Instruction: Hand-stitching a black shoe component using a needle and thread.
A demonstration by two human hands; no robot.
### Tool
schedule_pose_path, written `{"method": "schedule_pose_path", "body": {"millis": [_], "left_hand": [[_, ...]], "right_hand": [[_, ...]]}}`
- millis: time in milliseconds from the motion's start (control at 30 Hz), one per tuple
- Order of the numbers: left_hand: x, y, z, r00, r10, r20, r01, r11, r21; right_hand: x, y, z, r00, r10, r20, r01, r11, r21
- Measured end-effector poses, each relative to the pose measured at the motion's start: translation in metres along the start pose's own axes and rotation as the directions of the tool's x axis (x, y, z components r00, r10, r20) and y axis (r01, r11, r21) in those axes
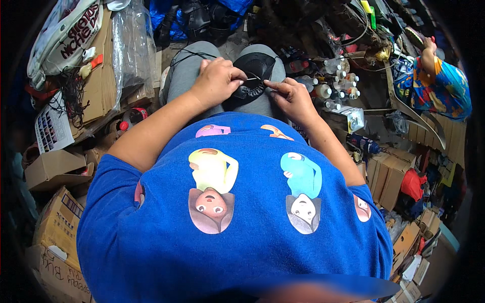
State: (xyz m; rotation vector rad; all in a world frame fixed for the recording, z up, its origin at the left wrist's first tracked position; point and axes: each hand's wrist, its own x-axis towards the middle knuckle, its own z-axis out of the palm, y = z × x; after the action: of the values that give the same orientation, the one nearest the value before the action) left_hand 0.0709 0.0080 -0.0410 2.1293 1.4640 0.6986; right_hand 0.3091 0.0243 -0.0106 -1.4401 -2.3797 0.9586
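A black item (253, 63), perhaps a shoe or part of one, rests across my knees. Along its near side runs a ridged, coil-like edge (251, 92). My left hand (218, 80) is closed at its left side, thumb and forefinger pinching a thin, light, needle-like rod (252, 79) that points right. Over at the right side, my right hand (293, 99) has its thumb and forefinger drawn together by the item's edge; whatever lies between them is too small to name. Thin black cord (188, 51) loops over my left knee.
Several capped bottles (337, 83) crowd the floor by my right knee. A person in bright patterned clothing (442, 91) is at the far right. Flattened cardboard (101, 76) and a clear plastic sheet (132, 48) stand on the left, with an open carton (55, 169) nearer.
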Motion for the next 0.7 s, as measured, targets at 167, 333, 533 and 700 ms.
{"method": "schedule_pose_path", "body": {"millis": [167, 333, 533, 700], "left_hand": [[0.006, -0.009, 0.006, 1.000, 0.021, -0.019, -0.026, 0.934, -0.357], [0.009, -0.018, 0.015, 0.994, 0.075, -0.076, -0.087, 0.980, -0.179], [0.011, -0.019, 0.017, 0.994, 0.075, -0.084, -0.089, 0.980, -0.177], [0.012, -0.019, 0.016, 0.996, 0.067, -0.058, -0.076, 0.983, -0.165]], "right_hand": [[0.006, 0.016, -0.002, 0.996, 0.072, 0.060, -0.083, 0.975, 0.207], [0.017, 0.022, -0.007, 0.993, 0.052, 0.110, -0.085, 0.945, 0.317], [0.024, 0.021, -0.012, 0.986, 0.050, 0.159, -0.091, 0.961, 0.262], [0.028, 0.018, -0.014, 0.988, 0.033, 0.150, -0.063, 0.977, 0.202]]}}
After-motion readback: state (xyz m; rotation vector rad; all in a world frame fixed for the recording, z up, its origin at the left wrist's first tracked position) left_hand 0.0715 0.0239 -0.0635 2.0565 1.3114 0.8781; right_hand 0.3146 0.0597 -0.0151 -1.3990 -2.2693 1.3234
